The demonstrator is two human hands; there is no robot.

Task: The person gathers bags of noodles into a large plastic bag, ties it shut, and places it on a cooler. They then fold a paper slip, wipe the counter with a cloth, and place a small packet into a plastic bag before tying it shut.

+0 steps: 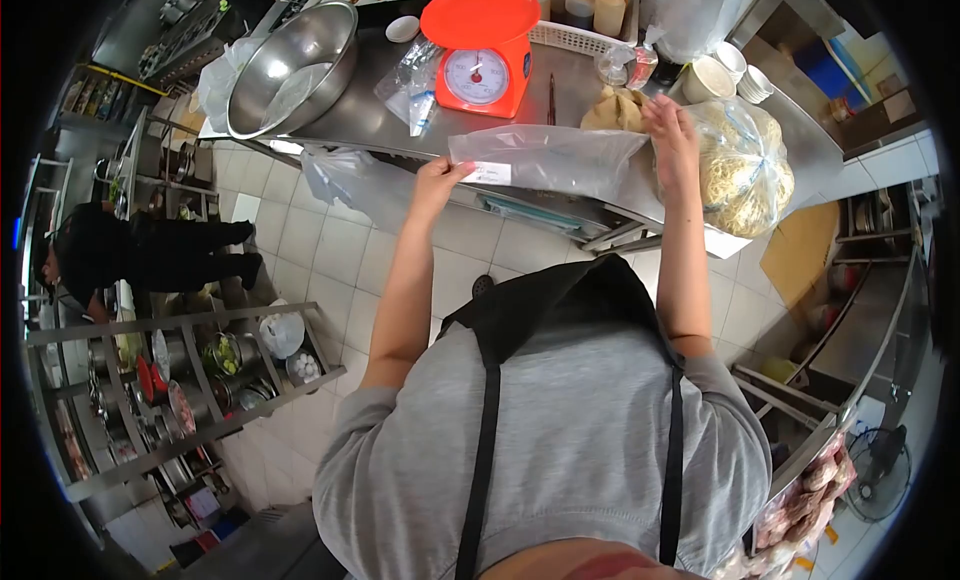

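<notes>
My left hand [436,188] pinches the left end of a clear plastic bag [560,158], its thumb by a white label [489,174] with handwriting. The bag stretches flat along the front edge of the steel table. Past its right end my right hand [673,140] is raised, palm inward and fingers apart. Just left of those fingers is a crumpled tan bundle [615,112]. Close on the right sits a large tied clear bag of pale yellow noodle-like strands [745,170]. Behind the flat bag stands a red dial scale [485,55].
A big steel bowl [295,75] stands at the table's left end. Sauce bottles [608,10] fill a basket at the back, and white bowls [712,78] are stacked at right. A person in dark clothes [140,245] works at left behind a rack [200,325].
</notes>
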